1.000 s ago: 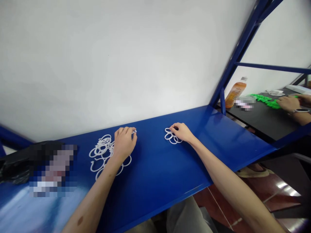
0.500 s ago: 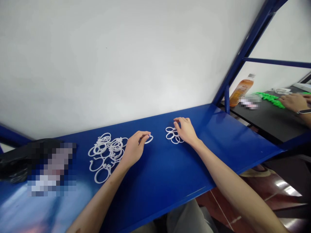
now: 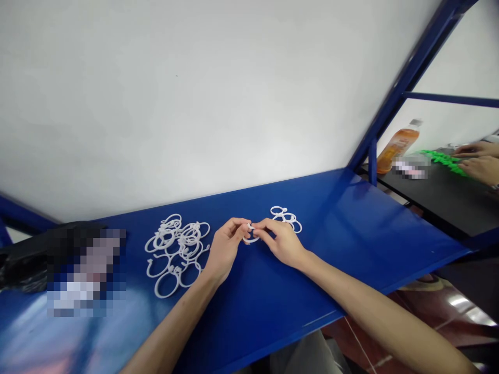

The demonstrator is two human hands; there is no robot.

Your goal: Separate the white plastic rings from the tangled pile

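My left hand (image 3: 225, 247) and my right hand (image 3: 281, 241) meet over the middle of the blue shelf (image 3: 351, 218). Between their pinched fingertips they hold one white plastic ring (image 3: 250, 235), each hand gripping one side of it. A loose heap of several white rings (image 3: 176, 250) lies on the shelf to the left of my left hand. A smaller cluster of white rings (image 3: 287, 217) lies just beyond my right hand.
A white wall rises behind the shelf. A dark bag (image 3: 27, 259) sits at the far left. A blue frame post (image 3: 405, 78) stands at the right. Beyond it, on a black table (image 3: 432, 195), are an orange bottle (image 3: 397, 144), green parts (image 3: 444, 160) and another person's hands (image 3: 481, 161).
My left hand took a ring from the heap and carried it right. My right hand left the small cluster and came in to grip the same ring.
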